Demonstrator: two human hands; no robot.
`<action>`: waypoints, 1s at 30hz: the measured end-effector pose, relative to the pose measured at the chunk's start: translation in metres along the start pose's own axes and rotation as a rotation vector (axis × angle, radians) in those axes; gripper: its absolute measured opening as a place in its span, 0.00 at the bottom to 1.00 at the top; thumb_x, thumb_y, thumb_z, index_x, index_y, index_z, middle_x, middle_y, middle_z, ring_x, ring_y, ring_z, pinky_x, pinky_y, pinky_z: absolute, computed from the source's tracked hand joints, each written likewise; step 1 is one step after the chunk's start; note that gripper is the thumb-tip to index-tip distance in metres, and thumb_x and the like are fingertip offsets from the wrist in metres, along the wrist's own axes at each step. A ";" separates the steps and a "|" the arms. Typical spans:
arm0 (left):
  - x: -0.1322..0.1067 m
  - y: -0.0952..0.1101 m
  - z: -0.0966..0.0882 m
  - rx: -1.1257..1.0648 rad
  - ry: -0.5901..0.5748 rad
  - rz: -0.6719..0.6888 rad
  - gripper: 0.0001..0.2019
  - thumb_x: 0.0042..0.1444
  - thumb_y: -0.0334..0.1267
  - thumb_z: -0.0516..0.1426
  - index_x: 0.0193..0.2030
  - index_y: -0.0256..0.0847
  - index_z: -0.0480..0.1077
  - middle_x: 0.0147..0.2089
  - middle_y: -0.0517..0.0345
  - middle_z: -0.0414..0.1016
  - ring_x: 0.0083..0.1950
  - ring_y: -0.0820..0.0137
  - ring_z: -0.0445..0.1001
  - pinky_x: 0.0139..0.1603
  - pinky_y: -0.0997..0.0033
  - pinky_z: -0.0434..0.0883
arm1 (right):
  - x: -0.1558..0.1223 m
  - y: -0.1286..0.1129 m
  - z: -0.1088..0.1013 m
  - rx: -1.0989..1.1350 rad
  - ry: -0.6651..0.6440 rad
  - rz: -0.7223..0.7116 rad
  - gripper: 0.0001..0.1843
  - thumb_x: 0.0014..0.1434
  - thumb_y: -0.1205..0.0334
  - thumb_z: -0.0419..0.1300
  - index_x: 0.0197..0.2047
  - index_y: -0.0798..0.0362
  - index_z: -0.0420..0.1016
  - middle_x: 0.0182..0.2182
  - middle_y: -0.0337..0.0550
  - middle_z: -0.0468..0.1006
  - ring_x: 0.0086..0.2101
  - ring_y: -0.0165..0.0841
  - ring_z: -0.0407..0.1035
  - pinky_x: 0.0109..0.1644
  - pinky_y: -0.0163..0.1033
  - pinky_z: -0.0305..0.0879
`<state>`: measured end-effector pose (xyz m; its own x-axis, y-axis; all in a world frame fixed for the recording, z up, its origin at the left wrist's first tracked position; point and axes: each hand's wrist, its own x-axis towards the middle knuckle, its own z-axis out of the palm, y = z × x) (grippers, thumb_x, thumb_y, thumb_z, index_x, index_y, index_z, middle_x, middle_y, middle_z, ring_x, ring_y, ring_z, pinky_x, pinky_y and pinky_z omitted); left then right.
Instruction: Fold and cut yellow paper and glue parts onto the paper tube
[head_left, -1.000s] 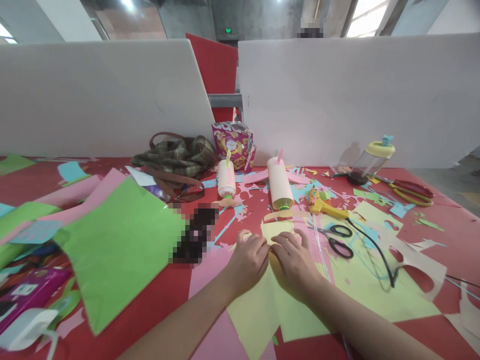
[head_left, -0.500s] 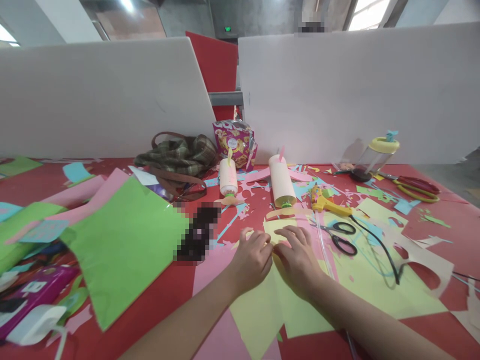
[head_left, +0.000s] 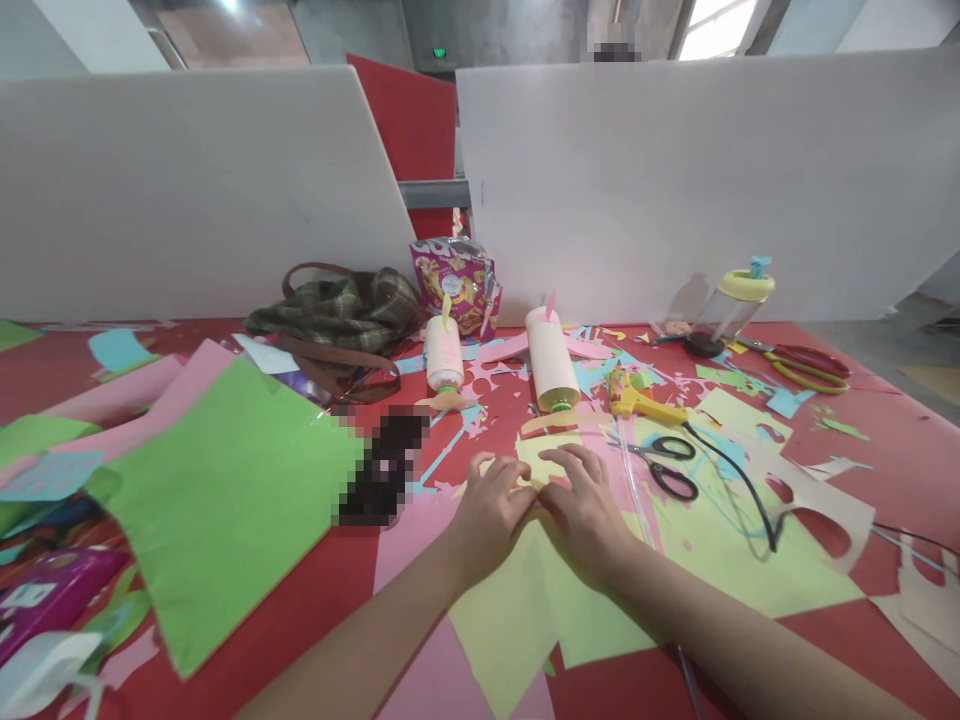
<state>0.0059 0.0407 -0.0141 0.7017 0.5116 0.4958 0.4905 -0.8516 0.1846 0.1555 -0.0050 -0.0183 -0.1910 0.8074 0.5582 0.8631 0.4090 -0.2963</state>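
Observation:
My left hand (head_left: 491, 510) and my right hand (head_left: 581, 505) rest side by side on a yellow paper sheet (head_left: 517, 610) in the middle of the red table (head_left: 907, 440). Both hands press down with curled fingers on a folded part of the sheet, thumbs meeting at the crease. Just beyond my fingers lie a yellow paper strip (head_left: 559, 420) and two paper-wrapped bottles, a small bottle (head_left: 444, 354) and a larger bottle (head_left: 550, 360). Black scissors (head_left: 667, 465) lie close to my right hand.
A yellow glue gun (head_left: 641, 400) with a black cord lies right of the bottles. A large green sheet (head_left: 225, 500) covers the left. A plaid bag (head_left: 337, 310), a snack packet (head_left: 454, 275), a clear jar (head_left: 731, 310), red-yellow scissors (head_left: 806, 362) and white partition boards (head_left: 675, 180) stand behind.
Both hands have shifted a little forward along the yellow sheet, still pressing its fold. The view has drifted slightly.

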 end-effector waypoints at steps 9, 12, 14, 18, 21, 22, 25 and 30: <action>-0.001 0.000 0.000 -0.020 -0.024 0.010 0.07 0.56 0.33 0.47 0.32 0.40 0.66 0.38 0.54 0.66 0.41 0.68 0.64 0.47 0.58 0.54 | 0.000 -0.001 -0.001 0.009 -0.005 -0.017 0.05 0.50 0.72 0.53 0.25 0.54 0.67 0.45 0.49 0.63 0.47 0.43 0.52 0.46 0.51 0.56; -0.001 0.001 -0.001 -0.010 -0.044 0.009 0.07 0.56 0.32 0.47 0.32 0.40 0.66 0.39 0.54 0.66 0.41 0.68 0.64 0.47 0.58 0.54 | 0.000 -0.001 -0.001 0.012 -0.019 -0.006 0.04 0.50 0.71 0.53 0.26 0.55 0.67 0.46 0.49 0.63 0.48 0.43 0.52 0.47 0.52 0.55; -0.001 0.002 -0.001 -0.004 -0.054 0.009 0.08 0.56 0.31 0.47 0.32 0.40 0.66 0.40 0.53 0.66 0.41 0.68 0.64 0.47 0.57 0.53 | 0.000 0.000 0.000 0.014 -0.022 -0.007 0.04 0.50 0.71 0.53 0.26 0.55 0.67 0.46 0.49 0.63 0.48 0.43 0.52 0.47 0.52 0.55; 0.000 0.003 -0.004 0.006 -0.041 0.008 0.08 0.55 0.31 0.46 0.32 0.39 0.66 0.40 0.53 0.66 0.41 0.68 0.64 0.48 0.57 0.54 | 0.000 -0.001 -0.003 0.001 -0.015 -0.012 0.04 0.51 0.70 0.53 0.26 0.54 0.67 0.46 0.50 0.63 0.47 0.43 0.53 0.47 0.52 0.55; 0.001 0.001 -0.005 0.023 -0.018 0.009 0.08 0.55 0.30 0.46 0.31 0.39 0.65 0.39 0.52 0.65 0.40 0.68 0.63 0.47 0.57 0.54 | 0.000 -0.002 -0.006 -0.062 -0.021 -0.048 0.05 0.50 0.70 0.52 0.30 0.54 0.68 0.47 0.49 0.63 0.48 0.43 0.52 0.48 0.52 0.53; 0.001 0.001 -0.005 0.029 -0.016 0.009 0.08 0.55 0.30 0.46 0.31 0.38 0.65 0.39 0.52 0.65 0.40 0.68 0.63 0.47 0.57 0.54 | 0.000 -0.002 -0.007 -0.091 -0.023 -0.072 0.06 0.50 0.71 0.52 0.30 0.54 0.69 0.48 0.49 0.63 0.49 0.43 0.52 0.48 0.52 0.51; 0.001 0.000 -0.006 0.036 -0.019 0.003 0.08 0.55 0.30 0.46 0.32 0.38 0.65 0.39 0.52 0.64 0.40 0.68 0.63 0.47 0.56 0.54 | 0.001 -0.002 -0.008 -0.172 -0.022 -0.127 0.08 0.47 0.72 0.52 0.30 0.54 0.69 0.50 0.49 0.62 0.50 0.44 0.51 0.50 0.53 0.48; 0.001 0.000 -0.007 0.028 -0.017 -0.009 0.08 0.55 0.30 0.46 0.32 0.38 0.65 0.39 0.53 0.64 0.39 0.69 0.63 0.48 0.58 0.54 | 0.000 -0.001 -0.006 -0.254 -0.020 -0.130 0.08 0.46 0.73 0.52 0.29 0.54 0.69 0.51 0.48 0.62 0.50 0.43 0.51 0.51 0.53 0.46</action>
<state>0.0032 0.0399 -0.0080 0.7057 0.5210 0.4801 0.5106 -0.8438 0.1651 0.1577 -0.0075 -0.0135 -0.3153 0.7644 0.5624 0.9196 0.3924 -0.0178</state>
